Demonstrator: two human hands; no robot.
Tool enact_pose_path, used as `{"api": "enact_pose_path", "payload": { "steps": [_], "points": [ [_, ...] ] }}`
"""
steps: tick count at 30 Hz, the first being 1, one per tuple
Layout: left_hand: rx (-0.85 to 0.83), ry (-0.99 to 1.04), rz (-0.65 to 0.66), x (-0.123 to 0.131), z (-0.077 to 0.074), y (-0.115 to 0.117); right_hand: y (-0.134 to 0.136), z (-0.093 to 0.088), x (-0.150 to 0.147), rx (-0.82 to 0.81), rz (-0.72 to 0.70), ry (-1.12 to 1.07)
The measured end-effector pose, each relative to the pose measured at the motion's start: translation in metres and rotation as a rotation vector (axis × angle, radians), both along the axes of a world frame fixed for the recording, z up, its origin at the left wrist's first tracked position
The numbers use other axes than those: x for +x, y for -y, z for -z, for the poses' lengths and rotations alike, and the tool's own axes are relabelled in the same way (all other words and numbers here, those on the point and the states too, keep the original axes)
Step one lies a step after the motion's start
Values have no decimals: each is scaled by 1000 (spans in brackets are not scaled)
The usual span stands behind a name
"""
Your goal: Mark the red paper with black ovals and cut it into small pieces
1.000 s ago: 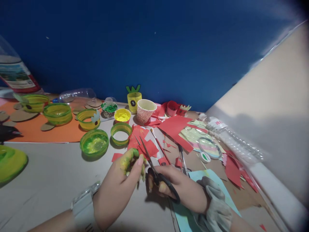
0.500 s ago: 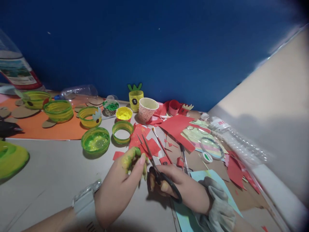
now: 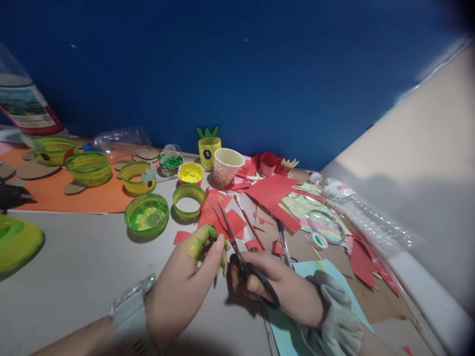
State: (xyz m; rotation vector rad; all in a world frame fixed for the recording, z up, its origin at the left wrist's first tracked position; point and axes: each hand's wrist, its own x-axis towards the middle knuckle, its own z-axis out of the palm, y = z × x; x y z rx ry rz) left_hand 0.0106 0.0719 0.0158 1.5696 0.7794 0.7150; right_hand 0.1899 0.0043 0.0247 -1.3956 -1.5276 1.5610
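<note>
My right hand (image 3: pixel 260 277) is wrapped round the black handles of a pair of scissors (image 3: pixel 232 232). The blades point up and away, slightly apart. Close by on the left, my left hand (image 3: pixel 196 277) is closed with thumb and fingers pinched together, and green and yellow paint stains the fingers. A small thin tip pokes out below them, but what it belongs to is hidden. Beyond the blades lie cut pieces of red paper (image 3: pixel 211 207). A green-painted ring (image 3: pixel 188 216) and a green-painted plastic bowl (image 3: pixel 146 232) are left of the paper.
Behind stand a patterned paper cup (image 3: pixel 224 173), a yellow pineapple-like cup (image 3: pixel 208 151), a yellow paint cup (image 3: pixel 191 180) and a green paint cup (image 3: pixel 171 170). Paintbrushes (image 3: pixel 250 222) lie centre right. A clear bottle (image 3: pixel 356 207) lies right, near the wall. Painted rings rest on orange paper (image 3: pixel 104 200).
Almost nothing differs. The view has shifted very slightly, while both hands and the scissors keep nearly the same pose.
</note>
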Motion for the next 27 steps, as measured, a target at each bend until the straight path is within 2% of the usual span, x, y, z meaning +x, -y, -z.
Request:
{"api": "enact_pose_path", "payload": {
  "steps": [27],
  "points": [
    [7,-16,-6,1,0,1,-1,1,-1,-36,32,-23]
  ]
}}
